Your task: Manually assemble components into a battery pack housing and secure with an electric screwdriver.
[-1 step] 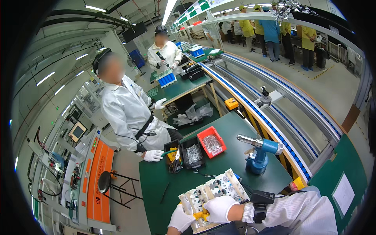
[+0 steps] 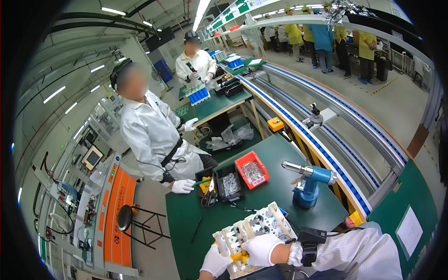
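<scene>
A white battery module [image 2: 275, 219], with round cell ends and pale bars across its top, lies tilted at the near edge of the green table. My left hand [image 2: 216, 261], in a white glove, is closed around the module's left edge. From the right, my right hand [image 2: 261, 249], also gloved, reaches over the module with its fingers bent down onto a yellow plastic piece [image 2: 239, 257]. The yellow piece sits between both hands against the module; my fingers partly hide it.
A blue rivet gun [image 2: 308, 182] stands right on the table [image 2: 186, 214]. Beyond the module are a red bin [image 2: 252, 169] of rivets, a black bin [image 2: 230, 184] of metal parts and scissors [image 2: 209, 191]. A co-worker's gloved hand [image 2: 183, 186] rests at the table's left edge.
</scene>
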A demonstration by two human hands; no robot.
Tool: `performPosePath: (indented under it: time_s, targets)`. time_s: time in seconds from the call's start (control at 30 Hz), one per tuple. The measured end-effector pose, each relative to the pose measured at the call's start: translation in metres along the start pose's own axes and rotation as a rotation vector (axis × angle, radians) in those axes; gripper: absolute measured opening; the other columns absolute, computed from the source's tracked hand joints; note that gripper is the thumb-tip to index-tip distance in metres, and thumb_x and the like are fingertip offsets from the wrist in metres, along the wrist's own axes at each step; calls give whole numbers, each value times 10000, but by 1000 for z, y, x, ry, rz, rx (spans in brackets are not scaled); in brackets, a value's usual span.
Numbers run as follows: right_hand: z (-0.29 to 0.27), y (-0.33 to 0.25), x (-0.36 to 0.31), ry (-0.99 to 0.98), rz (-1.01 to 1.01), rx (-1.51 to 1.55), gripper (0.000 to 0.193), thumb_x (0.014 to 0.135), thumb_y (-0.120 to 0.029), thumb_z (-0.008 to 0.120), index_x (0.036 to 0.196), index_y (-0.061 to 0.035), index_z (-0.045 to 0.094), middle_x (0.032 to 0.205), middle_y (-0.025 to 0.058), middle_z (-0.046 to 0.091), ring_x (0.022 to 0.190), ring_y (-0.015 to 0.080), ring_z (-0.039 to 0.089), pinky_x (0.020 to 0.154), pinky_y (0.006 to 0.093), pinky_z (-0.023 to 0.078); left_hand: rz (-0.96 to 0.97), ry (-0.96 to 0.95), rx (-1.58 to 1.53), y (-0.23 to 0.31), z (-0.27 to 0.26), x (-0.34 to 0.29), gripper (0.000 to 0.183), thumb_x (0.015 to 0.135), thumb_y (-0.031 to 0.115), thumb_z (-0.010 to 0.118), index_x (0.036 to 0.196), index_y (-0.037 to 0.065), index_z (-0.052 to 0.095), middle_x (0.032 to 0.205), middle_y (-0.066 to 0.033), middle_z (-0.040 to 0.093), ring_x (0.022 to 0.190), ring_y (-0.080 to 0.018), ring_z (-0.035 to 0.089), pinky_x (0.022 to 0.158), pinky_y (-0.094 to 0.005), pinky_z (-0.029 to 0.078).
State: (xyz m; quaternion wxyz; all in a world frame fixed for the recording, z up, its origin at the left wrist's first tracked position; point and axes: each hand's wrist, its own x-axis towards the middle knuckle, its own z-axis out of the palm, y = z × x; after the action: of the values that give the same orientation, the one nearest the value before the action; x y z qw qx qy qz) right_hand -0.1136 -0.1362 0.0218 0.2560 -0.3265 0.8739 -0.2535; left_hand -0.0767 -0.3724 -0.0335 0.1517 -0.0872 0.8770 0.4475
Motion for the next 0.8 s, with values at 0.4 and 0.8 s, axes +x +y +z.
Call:
performPosePath:
  time_s: [0.4,0.8]
  targets:
    - [1,10,-1,46,45,13,307,857,-354,641,1000,-96,727,877,182,734,865,381,723,763,477,566,447,392,756,128,2,204,305,823,245,760,1093,108,725,1038,-138,699,1034,-350,658,876,-454,548]
    - [-4,10,-5,243,-203,124,309,822,-331,665,904,-61,790,870,210,740,778,397,711,759,465,553,516,429,1293,56,44,331,160,868,181,630,852,158,788,876,-71,761,898,-264,699,712,-444,505]
